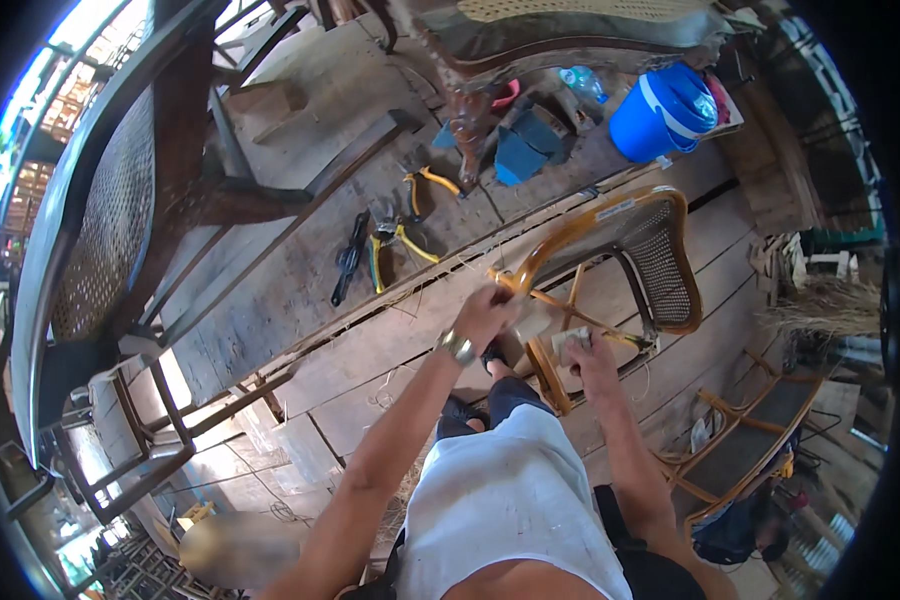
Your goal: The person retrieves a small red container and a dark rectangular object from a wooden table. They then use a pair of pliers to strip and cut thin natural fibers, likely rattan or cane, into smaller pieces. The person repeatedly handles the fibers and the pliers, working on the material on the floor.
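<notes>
At the centre of the frame a cane-backed wooden chair (638,262) lies tipped on the plank floor (370,360). The left hand (487,312) is closed around its frame at the near end; the right hand (592,352), just beside it, pinches a small pale pad (568,342) against a chair rail.

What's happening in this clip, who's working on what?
A person stands on a plank floor over a cane chair that lies tipped on its side. The left hand is at the chair's wooden frame, and the right hand holds a small pale piece against it, though what that piece is cannot be told. Yellow-handled pliers and a dark tool lie on the boards nearby. A blue bucket sits further back, and another chair rests at the right.
</notes>
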{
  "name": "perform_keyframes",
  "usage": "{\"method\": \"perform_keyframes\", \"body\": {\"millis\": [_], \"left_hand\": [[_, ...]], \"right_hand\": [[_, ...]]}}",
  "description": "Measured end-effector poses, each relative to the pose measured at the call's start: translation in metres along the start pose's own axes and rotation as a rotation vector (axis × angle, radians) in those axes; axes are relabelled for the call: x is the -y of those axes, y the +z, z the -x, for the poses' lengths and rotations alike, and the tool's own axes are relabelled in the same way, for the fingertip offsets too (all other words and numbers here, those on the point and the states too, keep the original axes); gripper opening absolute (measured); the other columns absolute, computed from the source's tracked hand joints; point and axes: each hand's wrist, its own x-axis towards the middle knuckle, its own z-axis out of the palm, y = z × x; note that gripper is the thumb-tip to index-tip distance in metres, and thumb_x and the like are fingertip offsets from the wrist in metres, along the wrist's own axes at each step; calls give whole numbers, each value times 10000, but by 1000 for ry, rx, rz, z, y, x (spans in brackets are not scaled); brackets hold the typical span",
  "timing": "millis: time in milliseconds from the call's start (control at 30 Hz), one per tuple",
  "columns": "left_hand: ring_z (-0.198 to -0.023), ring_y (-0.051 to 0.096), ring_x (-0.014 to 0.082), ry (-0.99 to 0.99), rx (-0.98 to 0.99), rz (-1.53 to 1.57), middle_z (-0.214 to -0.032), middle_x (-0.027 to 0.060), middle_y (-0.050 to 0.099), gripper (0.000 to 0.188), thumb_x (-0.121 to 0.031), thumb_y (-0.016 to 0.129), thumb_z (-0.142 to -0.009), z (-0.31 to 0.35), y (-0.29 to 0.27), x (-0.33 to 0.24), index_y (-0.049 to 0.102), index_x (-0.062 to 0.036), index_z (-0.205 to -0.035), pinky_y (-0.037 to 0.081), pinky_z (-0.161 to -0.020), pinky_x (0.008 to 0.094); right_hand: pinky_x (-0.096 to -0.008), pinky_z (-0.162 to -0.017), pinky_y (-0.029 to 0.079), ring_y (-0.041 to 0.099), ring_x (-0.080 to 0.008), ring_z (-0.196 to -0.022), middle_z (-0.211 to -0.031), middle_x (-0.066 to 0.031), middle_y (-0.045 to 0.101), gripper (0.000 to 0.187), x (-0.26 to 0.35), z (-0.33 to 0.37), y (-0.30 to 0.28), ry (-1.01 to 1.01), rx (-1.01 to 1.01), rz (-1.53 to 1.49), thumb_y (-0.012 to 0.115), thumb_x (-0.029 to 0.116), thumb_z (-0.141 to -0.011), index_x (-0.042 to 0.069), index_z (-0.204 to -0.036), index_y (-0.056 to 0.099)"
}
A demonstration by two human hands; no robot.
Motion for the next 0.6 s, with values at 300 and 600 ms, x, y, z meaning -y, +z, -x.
{"method": "perform_keyframes", "body": {"millis": [300, 600], "left_hand": [[-875, 650, 197, 299, -89, 195, -1030, 68, 672, 317, -255, 633, -892, -173, 30, -149, 599, -67, -1145, 518, -777, 319], [-868, 637, 109, -138, 196, 107, -989, 33, 666, 258, -230, 582, -965, 32, 30, 7, 614, -47, -1145, 520, -700, 256]], "right_hand": [[-217, -526, 394, 484, -36, -637, -780, 36, 556, 150, -28, 39, -36, -20, -138, -149, 505, 240, -1007, 120, -924, 539], [-322, -629, 482, 569, -161, -718, -816, -87, 607, 247, -18, 10, 8, -273, -113, 388, 569, 237, -961, -10, -965, 567]]}}
